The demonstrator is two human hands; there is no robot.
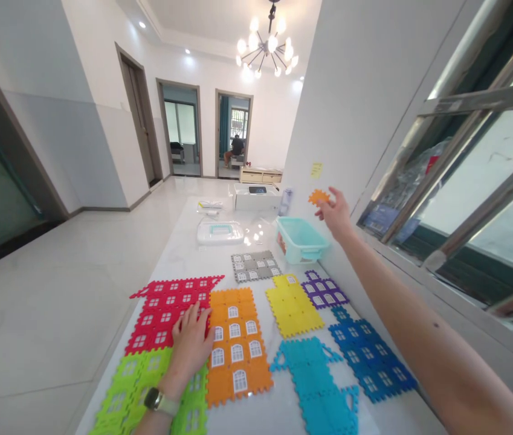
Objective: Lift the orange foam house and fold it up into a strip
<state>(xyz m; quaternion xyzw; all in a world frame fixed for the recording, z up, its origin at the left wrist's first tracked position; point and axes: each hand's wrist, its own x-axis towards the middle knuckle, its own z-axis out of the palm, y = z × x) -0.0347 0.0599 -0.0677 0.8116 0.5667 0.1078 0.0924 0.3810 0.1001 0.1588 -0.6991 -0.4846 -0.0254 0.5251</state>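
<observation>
My right hand is raised above the teal bin, pinching a small orange building tile with toothed edges. My left hand, a watch on its wrist, lies with fingers spread where the red window panel, the orange window panel and the lime green panel meet. These panels are made of interlocking toothed pieces. What lies under the left palm is hidden.
Further panels lie on the white table: grey, yellow, purple, dark blue and turquoise. A white lid and a white box stand farther back. The wall and window border the right side.
</observation>
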